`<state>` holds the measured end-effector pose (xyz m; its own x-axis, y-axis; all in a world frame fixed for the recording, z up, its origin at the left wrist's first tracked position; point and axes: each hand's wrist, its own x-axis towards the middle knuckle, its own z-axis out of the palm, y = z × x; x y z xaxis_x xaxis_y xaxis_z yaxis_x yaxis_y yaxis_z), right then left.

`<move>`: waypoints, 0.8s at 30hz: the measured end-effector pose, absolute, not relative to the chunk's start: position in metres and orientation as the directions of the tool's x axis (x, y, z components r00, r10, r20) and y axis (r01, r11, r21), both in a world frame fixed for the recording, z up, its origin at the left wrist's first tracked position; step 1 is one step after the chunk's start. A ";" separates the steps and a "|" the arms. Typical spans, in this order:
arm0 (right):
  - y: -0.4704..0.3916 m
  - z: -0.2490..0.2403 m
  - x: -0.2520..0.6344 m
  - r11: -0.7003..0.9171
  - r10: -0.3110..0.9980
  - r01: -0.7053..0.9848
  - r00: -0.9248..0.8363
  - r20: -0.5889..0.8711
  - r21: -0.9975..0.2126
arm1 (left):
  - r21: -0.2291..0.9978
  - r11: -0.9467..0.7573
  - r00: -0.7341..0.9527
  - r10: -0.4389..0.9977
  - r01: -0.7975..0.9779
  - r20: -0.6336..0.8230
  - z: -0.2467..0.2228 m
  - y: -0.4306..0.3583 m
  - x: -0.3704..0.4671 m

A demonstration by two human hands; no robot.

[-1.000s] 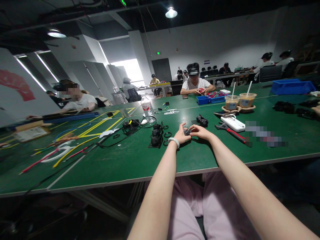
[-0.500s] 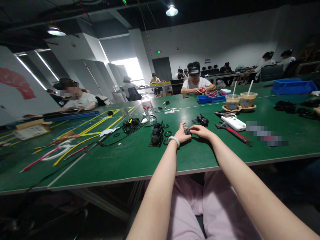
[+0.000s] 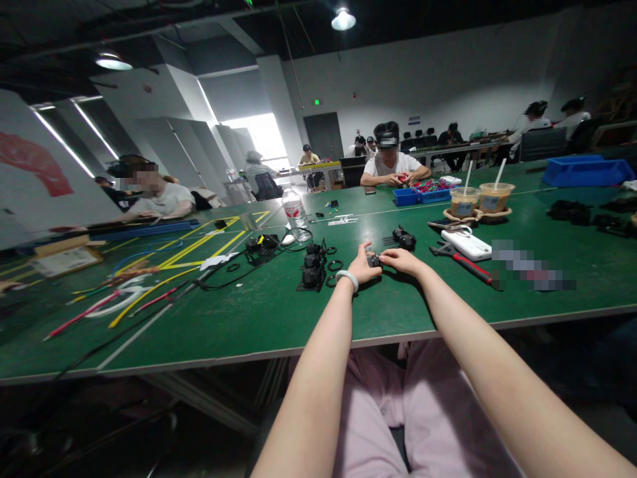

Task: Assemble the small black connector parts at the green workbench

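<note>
Okay, so a big green table [image 3: 259, 325] took up most of the bench area. A row of black units [image 3: 313, 267] stood left of both hands, nearer the left, long axis running away from the person. The left hand [image 3: 365, 267] was half-curled around a small black part [image 3: 374, 261], and the right hand [image 3: 404, 261] was drawn nearly closed, pinching its right edge. That part sat right between the hands; couldn't tell its long axis, fingers hid too much. Smallest stuff: black rings [image 3: 334, 265] between row and left hand.
</note>
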<state>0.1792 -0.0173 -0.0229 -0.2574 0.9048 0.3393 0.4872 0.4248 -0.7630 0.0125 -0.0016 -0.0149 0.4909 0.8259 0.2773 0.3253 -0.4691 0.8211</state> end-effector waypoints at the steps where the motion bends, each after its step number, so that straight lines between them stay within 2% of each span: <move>1: -0.017 -0.023 0.179 0.427 0.904 0.479 -0.256 0.343 -0.767 | 0.824 -0.465 0.489 0.828 0.323 0.275 -0.014 -0.002 0.013; 9: -0.014 -0.025 0.180 0.384 0.920 0.406 -0.244 0.306 -0.830 | 0.819 -0.468 0.496 0.825 0.332 0.271 -0.012 -0.004 0.012; 13: -0.013 -0.027 0.180 0.342 0.932 0.296 -0.233 0.280 -0.892 | 0.806 -0.478 0.509 0.819 0.349 0.266 -0.012 -0.003 0.012; 19: -0.016 -0.024 0.179 0.300 0.909 0.132 -0.340 0.241 -0.945 | 0.815 -0.482 0.511 0.813 0.323 0.278 -0.015 0.000 0.012; 24: -0.016 -0.024 0.178 0.287 0.903 0.119 -0.365 0.227 -0.951 | 0.830 -0.463 0.508 0.819 0.311 0.267 -0.015 0.000 0.012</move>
